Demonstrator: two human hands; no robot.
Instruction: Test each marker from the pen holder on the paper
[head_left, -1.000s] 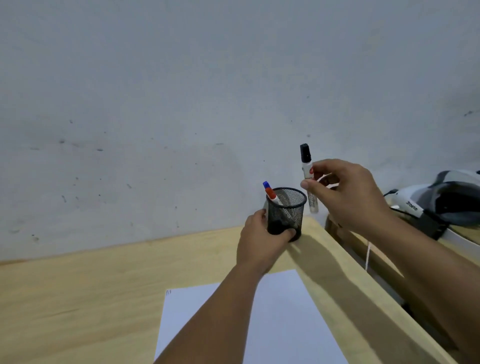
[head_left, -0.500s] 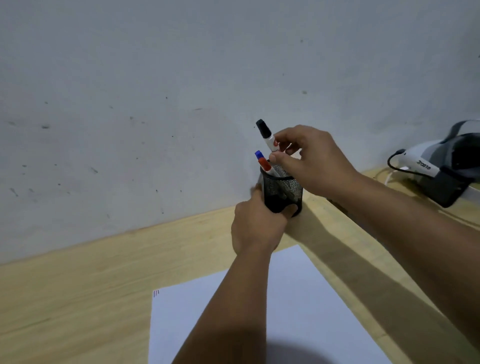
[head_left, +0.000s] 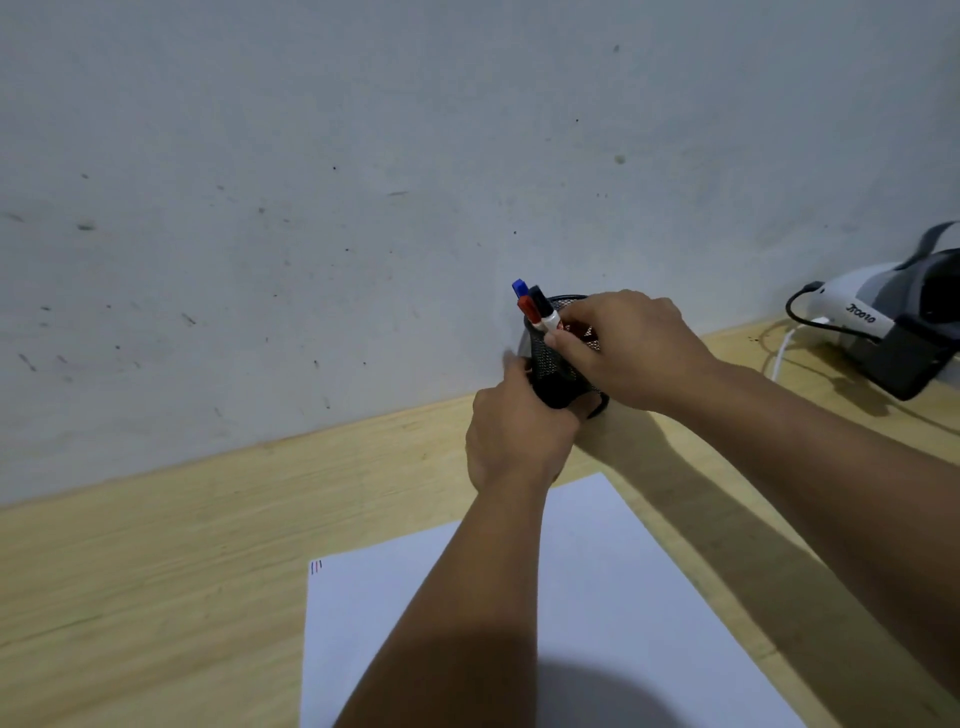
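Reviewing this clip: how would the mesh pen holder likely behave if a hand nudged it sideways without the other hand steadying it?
The pen holder is thin black mesh, so probably light and apt to slide on the smooth wooden table. The markers lean to one side above its rim, which may help it tip. The left hand gripping its base suggests it needs steadying.

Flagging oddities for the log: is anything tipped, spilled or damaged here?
The pen holder leans left, gripped by the left hand; nothing has spilled. The paper lies flat, undamaged.
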